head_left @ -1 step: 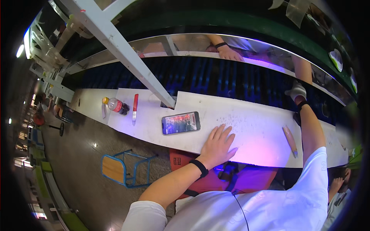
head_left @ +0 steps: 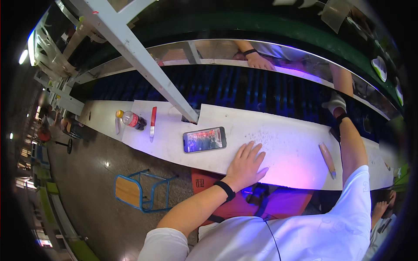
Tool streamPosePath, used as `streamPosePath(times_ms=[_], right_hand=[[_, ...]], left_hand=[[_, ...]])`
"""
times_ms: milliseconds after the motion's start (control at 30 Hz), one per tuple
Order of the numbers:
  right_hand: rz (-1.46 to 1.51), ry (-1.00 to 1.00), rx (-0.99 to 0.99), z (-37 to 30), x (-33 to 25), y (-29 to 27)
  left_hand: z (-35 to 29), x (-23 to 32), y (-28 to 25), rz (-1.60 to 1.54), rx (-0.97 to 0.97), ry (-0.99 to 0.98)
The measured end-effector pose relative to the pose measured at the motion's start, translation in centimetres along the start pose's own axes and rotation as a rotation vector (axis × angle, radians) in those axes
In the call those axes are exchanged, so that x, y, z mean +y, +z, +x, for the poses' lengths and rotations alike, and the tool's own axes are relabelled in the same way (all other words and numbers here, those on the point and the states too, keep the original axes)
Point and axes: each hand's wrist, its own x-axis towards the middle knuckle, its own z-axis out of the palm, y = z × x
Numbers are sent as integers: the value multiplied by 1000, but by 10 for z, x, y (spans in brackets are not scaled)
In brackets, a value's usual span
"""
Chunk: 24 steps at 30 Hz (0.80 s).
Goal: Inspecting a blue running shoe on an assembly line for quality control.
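Note:
My left hand point(head_left: 244, 165) lies flat on the white tabletop point(head_left: 278, 130), fingers stretched out and empty. Just beyond it to the left rests a smartphone point(head_left: 204, 139) with its screen lit. My right arm reaches far over the dark slatted bed point(head_left: 226, 85) behind the table. A pale glove covers my right hand point(head_left: 335, 104), which is low against that bed; its fingers are too unclear to read. Near my right forearm lies a tapered tan tool handle point(head_left: 327, 160). A red-handled knife point(head_left: 153, 124) sits left of the phone.
A cola bottle point(head_left: 133, 120) with a yellow cap lies toward the left end. A grey metal post point(head_left: 143, 65) slants across the bed. Behind the bed, a mirror-like strip point(head_left: 217, 48) reflects my arms. A blue-framed stool point(head_left: 129, 191) stands on the floor; another person point(head_left: 383, 217) is at right.

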Motion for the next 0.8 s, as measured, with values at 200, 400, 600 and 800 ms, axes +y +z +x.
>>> streamPosePath(times_ms=[200, 400, 600, 800], right_hand=[[81, -162, 85, -60, -51, -39], [404, -1422, 397, -213, -101, -143], [264, -409, 967, -115, 26, -258], [-3, 27, 662, -36, 81, -246]], left_hand=[[-3, -2, 3, -40, -23, -18], [7, 20, -24, 62, 158, 105], [-8, 42, -28, -239, 84, -81], [-10, 40, -4, -271, 320, -12]])
